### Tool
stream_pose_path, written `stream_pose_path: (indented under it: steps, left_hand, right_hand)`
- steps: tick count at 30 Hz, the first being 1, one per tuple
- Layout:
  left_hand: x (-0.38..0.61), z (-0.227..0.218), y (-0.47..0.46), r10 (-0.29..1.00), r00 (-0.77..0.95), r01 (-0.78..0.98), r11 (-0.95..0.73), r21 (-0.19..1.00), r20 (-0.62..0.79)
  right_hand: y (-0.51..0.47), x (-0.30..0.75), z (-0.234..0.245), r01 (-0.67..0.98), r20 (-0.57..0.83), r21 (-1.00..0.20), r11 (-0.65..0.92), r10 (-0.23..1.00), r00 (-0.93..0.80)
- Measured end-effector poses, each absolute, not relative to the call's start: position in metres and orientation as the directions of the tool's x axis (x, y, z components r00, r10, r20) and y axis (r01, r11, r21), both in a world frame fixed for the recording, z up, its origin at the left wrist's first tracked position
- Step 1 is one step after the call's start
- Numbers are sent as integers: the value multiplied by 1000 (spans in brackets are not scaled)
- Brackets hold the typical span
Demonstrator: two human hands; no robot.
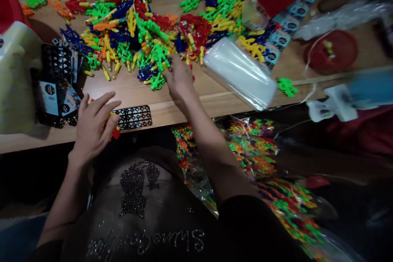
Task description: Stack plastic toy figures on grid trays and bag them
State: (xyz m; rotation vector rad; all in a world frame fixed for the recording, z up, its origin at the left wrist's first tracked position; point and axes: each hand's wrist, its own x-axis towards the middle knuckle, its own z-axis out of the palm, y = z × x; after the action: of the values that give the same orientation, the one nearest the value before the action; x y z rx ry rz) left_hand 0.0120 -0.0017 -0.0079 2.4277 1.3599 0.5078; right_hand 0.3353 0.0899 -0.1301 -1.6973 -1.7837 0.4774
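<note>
Left hand [93, 127] curled, fingers closed on a yellow-red piece [114, 122], partly hidden, just beside the black rack [134, 117]. Right hand [179, 82] spread, fingertips at the green pieces [158, 74]. Keep the pinch firm.

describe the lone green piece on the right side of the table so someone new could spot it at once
On the wooden table, find the big heap of coloured plastic pieces. To its right is a clear plastic bag. Just past the bag's right end is a single green piece, lying apart from the heap on the bare wood.
</note>
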Motion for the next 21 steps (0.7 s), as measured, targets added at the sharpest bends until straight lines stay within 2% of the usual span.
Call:
stream_pose_path:
  steps: [3,6,9,12,15,21]
  left_hand:
    - [13,-9,-3,892,438,794,-442,418,112]
    - [13,-11,-2,891,444,805,-443,395,93]
    - [11,-12,-1,869,479,789,-490,371,127]
    - [10,-13,-2,845,510,765,-532,364,162]
    - [10,-13,-3,845,508,759,-532,376,168]
    - [16,-5,-2,878,472,799,-462,385,73]
  right_hand:
    - [62,294,-116,641,170,-751,158,984,-43]
    - [34,246,-102,474,123,-849,235,959,-255]
    - [17,209,-101,358,99,-896,262,904,-416]
    - [9,192,-110,377,73,-884,276,878,-472]
    - [-1,188,-120,452,83,-836,310,887,-454]
    - [-21,169,-122,536,137,-761,366,898,-418]
